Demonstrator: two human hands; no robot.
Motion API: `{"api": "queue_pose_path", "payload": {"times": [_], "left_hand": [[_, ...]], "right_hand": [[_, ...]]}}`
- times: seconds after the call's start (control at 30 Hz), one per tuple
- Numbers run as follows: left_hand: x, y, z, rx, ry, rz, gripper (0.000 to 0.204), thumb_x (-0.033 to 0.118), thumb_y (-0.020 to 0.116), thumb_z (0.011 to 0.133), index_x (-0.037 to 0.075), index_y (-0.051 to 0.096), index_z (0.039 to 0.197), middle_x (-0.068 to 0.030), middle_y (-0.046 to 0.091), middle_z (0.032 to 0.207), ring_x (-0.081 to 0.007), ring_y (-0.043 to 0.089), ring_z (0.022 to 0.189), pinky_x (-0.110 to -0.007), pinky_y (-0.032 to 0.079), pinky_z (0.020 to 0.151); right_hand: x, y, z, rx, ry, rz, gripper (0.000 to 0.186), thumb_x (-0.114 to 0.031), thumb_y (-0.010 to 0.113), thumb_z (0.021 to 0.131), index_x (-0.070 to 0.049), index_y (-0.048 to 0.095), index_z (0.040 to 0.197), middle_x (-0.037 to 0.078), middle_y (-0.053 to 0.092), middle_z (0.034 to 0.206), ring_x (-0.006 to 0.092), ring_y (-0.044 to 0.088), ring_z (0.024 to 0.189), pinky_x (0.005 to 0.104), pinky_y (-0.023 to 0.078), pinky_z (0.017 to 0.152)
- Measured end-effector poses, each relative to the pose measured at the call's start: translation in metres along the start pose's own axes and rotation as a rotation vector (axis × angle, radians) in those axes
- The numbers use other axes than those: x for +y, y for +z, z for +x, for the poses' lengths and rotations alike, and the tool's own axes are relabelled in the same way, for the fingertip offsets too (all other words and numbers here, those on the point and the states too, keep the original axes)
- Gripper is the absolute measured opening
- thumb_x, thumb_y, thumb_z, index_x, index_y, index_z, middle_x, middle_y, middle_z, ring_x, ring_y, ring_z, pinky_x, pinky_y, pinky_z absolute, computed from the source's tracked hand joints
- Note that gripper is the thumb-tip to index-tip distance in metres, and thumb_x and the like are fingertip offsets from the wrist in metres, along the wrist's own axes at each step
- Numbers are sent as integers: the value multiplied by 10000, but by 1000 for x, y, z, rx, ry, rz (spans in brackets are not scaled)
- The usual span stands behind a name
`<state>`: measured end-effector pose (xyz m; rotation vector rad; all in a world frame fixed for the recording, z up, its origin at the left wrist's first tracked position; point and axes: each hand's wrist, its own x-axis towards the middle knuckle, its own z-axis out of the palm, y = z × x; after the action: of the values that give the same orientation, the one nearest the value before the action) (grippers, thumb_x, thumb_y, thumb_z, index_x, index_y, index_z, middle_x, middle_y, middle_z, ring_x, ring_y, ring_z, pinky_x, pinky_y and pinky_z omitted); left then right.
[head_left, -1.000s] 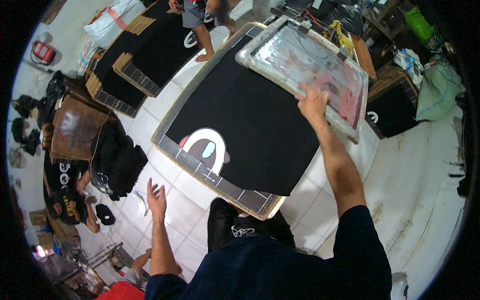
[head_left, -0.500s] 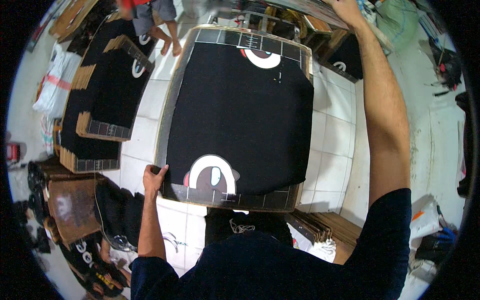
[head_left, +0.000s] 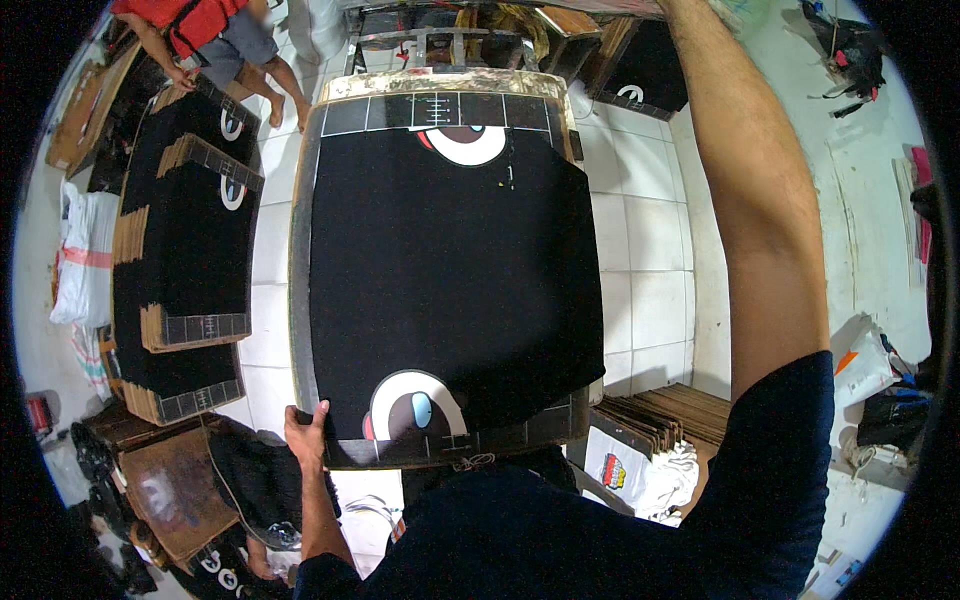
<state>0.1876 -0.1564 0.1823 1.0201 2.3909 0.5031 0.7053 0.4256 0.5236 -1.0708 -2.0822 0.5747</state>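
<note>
Left hand (head_left: 307, 432): at the near left corner of the board (head_left: 455, 112), gripping its edge, with the thumb laid over the top and the fingers curled at the outer side. Right hand: beyond the upper margin, so its state cannot be told; the right forearm (head_left: 765, 215) extends up along the right of the board.

The board lies directly before the person, dark, with pale ruled lines at both ends. Black cloth (head_left: 455, 280) lies flat over its middle. An eye-shaped print is found at each end of the cloth: the far print (head_left: 468, 150) and the near print (head_left: 400, 415), both with white rings. A few small pale specks sit just below the far print.

To the left, stacked boards (head_left: 203, 328) stand among further black cloth; a co-worker (head_left: 245, 50) in grey shorts is beside them. To the right, near the person, is a board pile (head_left: 680, 415).
</note>
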Motion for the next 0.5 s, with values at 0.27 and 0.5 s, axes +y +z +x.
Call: {"api": "queue_pose_path", "payload": {"times": [0.27, 0.5], "left_hand": [[15, 11, 2, -3, -72, 81, 813, 597, 821, 731, -97, 606, 1098, -294, 675, 1020, -431, 654, 993, -463, 497, 900], [50, 7, 9, 3, -94, 87, 799, 601, 821, 729, -80, 588, 1078, -272, 674, 1003, -408, 661, 972, -459, 499, 890]], "right_hand": [[-2, -15, 31, -5, 21, -120, 327, -112, 713, 896, -23, 703, 1211, 75, 731, 1083, 146, 655, 983, 311, 530, 888], [-8, -26, 49, -23, 53, -18, 322, -54, 670, 891, -34, 708, 1210, 57, 729, 1062, 136, 640, 948, 301, 518, 869]]}}
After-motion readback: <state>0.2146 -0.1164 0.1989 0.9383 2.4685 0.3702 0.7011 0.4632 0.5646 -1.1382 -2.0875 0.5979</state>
